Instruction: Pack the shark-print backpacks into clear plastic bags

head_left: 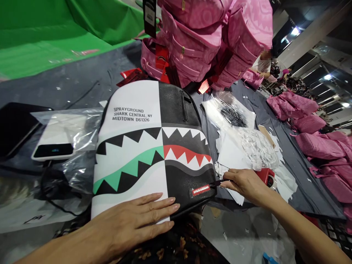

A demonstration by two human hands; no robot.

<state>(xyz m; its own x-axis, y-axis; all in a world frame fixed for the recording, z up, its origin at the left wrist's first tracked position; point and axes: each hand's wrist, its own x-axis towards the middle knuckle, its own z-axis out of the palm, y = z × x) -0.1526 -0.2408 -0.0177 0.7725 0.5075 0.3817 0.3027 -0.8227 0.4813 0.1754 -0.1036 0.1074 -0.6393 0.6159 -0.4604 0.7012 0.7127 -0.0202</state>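
Observation:
A black-and-white backpack (137, 91) with shark-mouth artwork in green and red lies front side up at the table's near edge. My left hand (132, 220) rests flat on its lower front, fingers stretched out and holding nothing. At the bag's lower right edge, my right hand (244, 183) pinches a small, thin black piece (217, 182); its kind is too small to make out. A red label (200, 190) sits on the bag just left of that pinch. Near the bag's top right is a vertical black strap (183, 106).
Pink backpacks (189, 40) with red tags stand piled behind the bag. White paper and plastic scraps (233, 146) lie to the right, with a red tape roll (266, 178). On the left are a white power bank (55, 135) and a dark tablet-like object (16, 124). A person (262, 66) is farther back.

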